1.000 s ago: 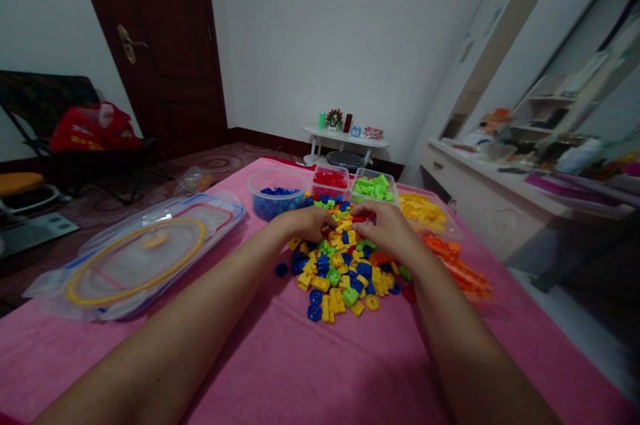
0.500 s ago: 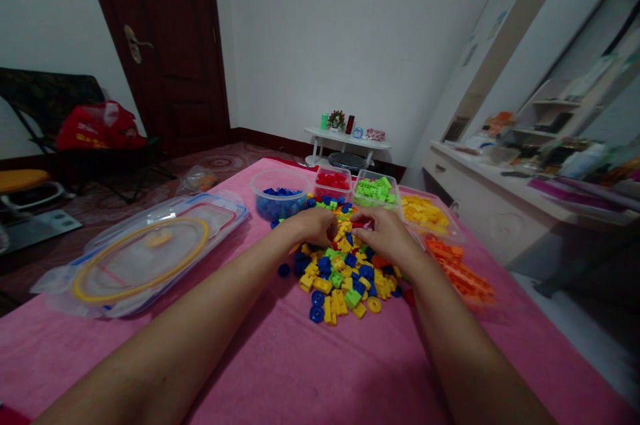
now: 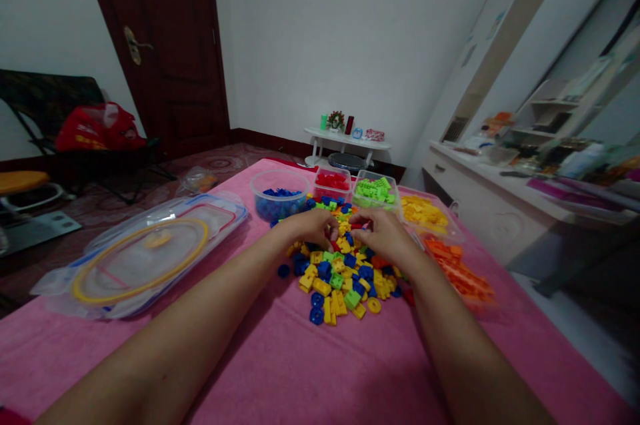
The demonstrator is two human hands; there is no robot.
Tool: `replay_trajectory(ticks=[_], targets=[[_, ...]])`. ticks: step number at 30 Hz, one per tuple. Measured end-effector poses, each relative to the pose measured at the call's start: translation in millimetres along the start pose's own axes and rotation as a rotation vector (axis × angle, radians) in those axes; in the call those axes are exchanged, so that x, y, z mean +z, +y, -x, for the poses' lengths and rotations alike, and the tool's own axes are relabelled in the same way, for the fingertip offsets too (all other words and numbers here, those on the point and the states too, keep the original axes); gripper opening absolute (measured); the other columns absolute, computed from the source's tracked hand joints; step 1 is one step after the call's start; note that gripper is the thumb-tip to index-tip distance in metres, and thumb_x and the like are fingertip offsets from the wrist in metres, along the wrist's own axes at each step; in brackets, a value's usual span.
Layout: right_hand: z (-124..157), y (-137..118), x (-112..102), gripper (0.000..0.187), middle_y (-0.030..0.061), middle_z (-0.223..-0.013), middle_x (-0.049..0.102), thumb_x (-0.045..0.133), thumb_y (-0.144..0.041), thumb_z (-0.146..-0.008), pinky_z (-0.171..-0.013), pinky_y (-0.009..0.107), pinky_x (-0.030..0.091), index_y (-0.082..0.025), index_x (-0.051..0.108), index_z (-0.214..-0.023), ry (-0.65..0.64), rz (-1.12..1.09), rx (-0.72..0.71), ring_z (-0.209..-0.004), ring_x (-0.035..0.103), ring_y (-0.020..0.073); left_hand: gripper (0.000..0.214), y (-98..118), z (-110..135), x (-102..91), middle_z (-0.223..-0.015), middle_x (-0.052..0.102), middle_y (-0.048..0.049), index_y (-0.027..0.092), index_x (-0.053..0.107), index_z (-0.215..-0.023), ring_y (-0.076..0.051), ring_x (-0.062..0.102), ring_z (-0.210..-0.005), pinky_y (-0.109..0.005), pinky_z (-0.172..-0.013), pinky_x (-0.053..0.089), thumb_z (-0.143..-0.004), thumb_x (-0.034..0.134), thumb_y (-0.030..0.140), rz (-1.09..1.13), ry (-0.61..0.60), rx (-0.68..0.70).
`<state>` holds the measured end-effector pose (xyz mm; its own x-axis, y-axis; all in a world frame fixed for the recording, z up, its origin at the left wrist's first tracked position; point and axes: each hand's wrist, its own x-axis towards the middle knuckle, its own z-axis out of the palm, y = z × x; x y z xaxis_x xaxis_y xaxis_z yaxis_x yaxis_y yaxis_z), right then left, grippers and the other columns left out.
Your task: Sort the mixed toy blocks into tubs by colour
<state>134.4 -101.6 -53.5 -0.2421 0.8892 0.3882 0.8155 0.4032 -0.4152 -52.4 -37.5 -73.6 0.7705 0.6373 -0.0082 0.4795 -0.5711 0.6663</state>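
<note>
A mixed pile of toy building bricks (image 3: pixel 345 278), mainly yellow, blue and green, lies on the pink cloth. My left hand (image 3: pixel 316 226) is over the pile's left side, fingers curled in a pinch, with a red brick (image 3: pixel 328 233) showing at the fingertips. Across from it, my right hand (image 3: pixel 383 230) pinches another red brick (image 3: pixel 358 226) between thumb and fingers. Both hands are low, just above the bricks, and partly hide them. Behind the pile stand a round tub of blue bricks (image 3: pixel 280 202), a box of red bricks (image 3: pixel 333 180) and a box of green bricks (image 3: pixel 375 192).
To the right are a box of yellow bricks (image 3: pixel 425 213) and a container of orange bricks (image 3: pixel 460 272). Stacked clear lids (image 3: pixel 150 252) lie at the table's left. The pink-covered table (image 3: pixel 310 372) ends near a white cabinet (image 3: pixel 480 192) on the right.
Both hands have shifted only slightly over the pile. The left fingers have moved a little, and red shows more plainly at their tips. The containers and lids have stayed put.
</note>
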Motion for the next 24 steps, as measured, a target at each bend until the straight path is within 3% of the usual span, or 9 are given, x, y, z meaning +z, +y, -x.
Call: replay_trajectory(ticks=[6, 11, 15, 20, 24], targets=[[0, -5, -2, 0.019, 0.0025, -0.08, 0.069, 0.064, -0.018, -0.068, -0.057, 0.027, 0.043, -0.02, 0.071, -0.085, -0.01, 0.008, 0.03, -0.063, 0.058, 0.0151, 0.039, -7, 3, -7.7, -0.064, 0.064, -0.0005, 0.015, 0.056, -0.077, -0.011, 0.059, -0.056, -0.02, -0.053, 0.04, -0.054, 0.077, 0.039, 0.41, 0.037, -0.118], [2, -16, -5, 0.031, 0.0018, -0.075, 0.066, 0.065, -0.022, -0.069, -0.057, 0.025, 0.041, -0.019, 0.069, -0.1, -0.013, -0.028, 0.006, -0.062, 0.055, 0.014, 0.046, 9, 7, -11.3, -0.063, 0.062, 0.0004, 0.015, 0.057, -0.08, -0.009, 0.056, -0.053, -0.018, -0.049, 0.037, -0.057, 0.074, 0.051, 0.46, 0.048, -0.09], [3, -22, -8, 0.026, 0.0032, -0.08, 0.068, 0.061, -0.018, -0.072, -0.063, 0.026, 0.043, -0.018, 0.069, -0.097, 0.022, -0.073, -0.018, -0.068, 0.058, 0.0148, 0.047, 21, 6, -8.7, -0.058, 0.057, 0.0014, 0.014, 0.058, -0.077, -0.008, 0.052, -0.051, -0.017, -0.046, 0.035, -0.064, 0.067, 0.058, 0.524, 0.077, -0.087], [2, -19, -22, 0.022, 0.0025, -0.082, 0.07, 0.062, -0.018, -0.072, -0.066, 0.026, 0.045, -0.019, 0.07, -0.093, 0.072, -0.126, 0.01, -0.071, 0.061, 0.015, 0.046, 33, 5, -5.5, -0.056, 0.051, 0.003, 0.013, 0.056, -0.072, -0.005, 0.047, -0.048, -0.015, -0.044, 0.032, -0.068, 0.063, 0.058, 0.609, 0.155, -0.059], [3, -9, -45, 0.02, 0.0039, -0.076, 0.068, 0.065, -0.023, -0.07, -0.058, 0.026, 0.046, -0.017, 0.07, -0.088, 0.156, -0.148, 0.119, -0.063, 0.059, 0.0147, 0.038, 38, 4, -3.6, -0.062, 0.055, 0.0026, 0.013, 0.059, -0.083, -0.005, 0.05, -0.052, -0.013, -0.045, 0.033, -0.073, 0.064, 0.049, 0.718, 0.196, -0.071]])
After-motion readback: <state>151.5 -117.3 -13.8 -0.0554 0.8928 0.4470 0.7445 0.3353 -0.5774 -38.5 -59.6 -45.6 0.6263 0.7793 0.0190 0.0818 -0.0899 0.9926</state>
